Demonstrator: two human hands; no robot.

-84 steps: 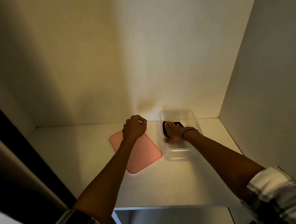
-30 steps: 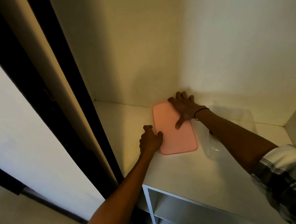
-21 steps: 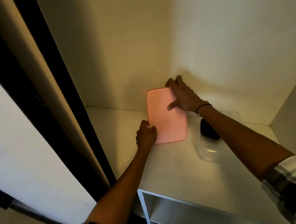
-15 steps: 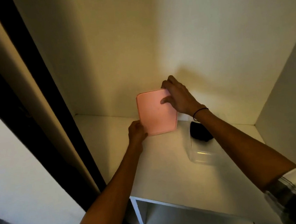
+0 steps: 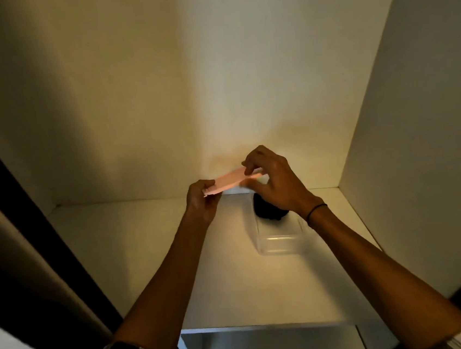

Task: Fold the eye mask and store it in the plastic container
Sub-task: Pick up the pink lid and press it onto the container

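Note:
A clear plastic container (image 5: 280,243) stands on the white shelf (image 5: 146,254), right of centre. The folded black eye mask (image 5: 267,213) lies in its far end, partly hidden by my right wrist. Both hands hold the pink lid (image 5: 228,182) in the air above the shelf, nearly edge-on and level, just left of and above the container's far end. My left hand (image 5: 202,200) pinches the lid's left end. My right hand (image 5: 274,181) grips its right end with the fingers over the top.
The shelf sits in a white alcove, with a back wall (image 5: 215,90) close behind the hands and a side wall (image 5: 417,126) at the right. A dark door frame (image 5: 17,239) borders the left. A lower compartment (image 5: 270,346) opens beneath the shelf's front edge.
The pink lid has come off the shelf, where it was tilted upright, and is now turned nearly level and carried right toward the container. The view has swung right.

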